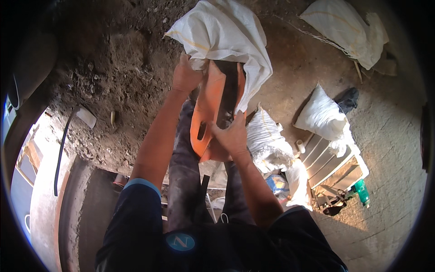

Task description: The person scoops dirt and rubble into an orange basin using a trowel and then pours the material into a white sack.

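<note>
We have the orange scoop in front of us, its near end between our knees and its far end inside the mouth of the white sack. It looks like stiff, fairly light plastic, so we expect it to keep its shape when pushed, though dust could make it slide in the fingers. The cut slot near its close end seems the surest hold, with the side walls next best. The sack is soft, thin and crumpled; it should fold easily and needs pinching by the rim.

Our left hand is closed on the sack's rim beside the scoop's far left corner. Our right hand is clamped on the scoop's right side, thumb inside, fingertips against the sack's edge. The hollow is dark, so we cannot tell whether anything lies in it.

Left of the scoop spreads rough, lumpy dirt with a pale scrap on it. Right of the scoop, a bunched sack stands close by on a dusty, hard floor; farther right are a bulging sack, a white slatted frame and a green bottle.
</note>
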`<state>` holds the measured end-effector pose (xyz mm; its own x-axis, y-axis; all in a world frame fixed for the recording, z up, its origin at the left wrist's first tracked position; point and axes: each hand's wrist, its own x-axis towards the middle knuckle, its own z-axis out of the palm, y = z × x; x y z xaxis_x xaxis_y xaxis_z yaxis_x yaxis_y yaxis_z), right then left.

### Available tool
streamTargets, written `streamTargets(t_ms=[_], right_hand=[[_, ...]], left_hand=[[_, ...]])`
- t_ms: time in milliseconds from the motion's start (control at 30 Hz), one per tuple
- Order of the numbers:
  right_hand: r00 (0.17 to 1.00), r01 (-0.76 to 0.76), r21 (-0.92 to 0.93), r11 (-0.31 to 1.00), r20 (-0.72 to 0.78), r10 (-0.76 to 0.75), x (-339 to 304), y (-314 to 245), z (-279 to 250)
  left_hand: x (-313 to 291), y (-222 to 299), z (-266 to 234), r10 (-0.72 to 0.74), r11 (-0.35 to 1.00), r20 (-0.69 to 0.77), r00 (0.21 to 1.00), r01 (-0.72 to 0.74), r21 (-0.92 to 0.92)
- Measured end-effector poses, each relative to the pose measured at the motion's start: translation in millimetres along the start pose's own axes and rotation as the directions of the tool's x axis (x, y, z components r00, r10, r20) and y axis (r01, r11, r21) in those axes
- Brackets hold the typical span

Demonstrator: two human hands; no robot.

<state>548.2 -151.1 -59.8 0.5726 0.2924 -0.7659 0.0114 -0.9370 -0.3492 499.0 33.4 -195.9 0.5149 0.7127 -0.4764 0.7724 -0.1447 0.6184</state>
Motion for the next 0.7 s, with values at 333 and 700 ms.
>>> streamTargets(t_ms=[333,700], right_hand=[[0.992,0.062,0.063,0.996,-0.116,-0.055,7,18,15],[0.988,0.046,0.013,0.999,-0.151,-0.044,5,16,20]], left_hand=[[30,16,-18,0.165,0.985,-0.184,0.969,-0.153,0.081],[0,43,-9,-0.295,0.951,0.145,0.944,0.305,-0.052]])
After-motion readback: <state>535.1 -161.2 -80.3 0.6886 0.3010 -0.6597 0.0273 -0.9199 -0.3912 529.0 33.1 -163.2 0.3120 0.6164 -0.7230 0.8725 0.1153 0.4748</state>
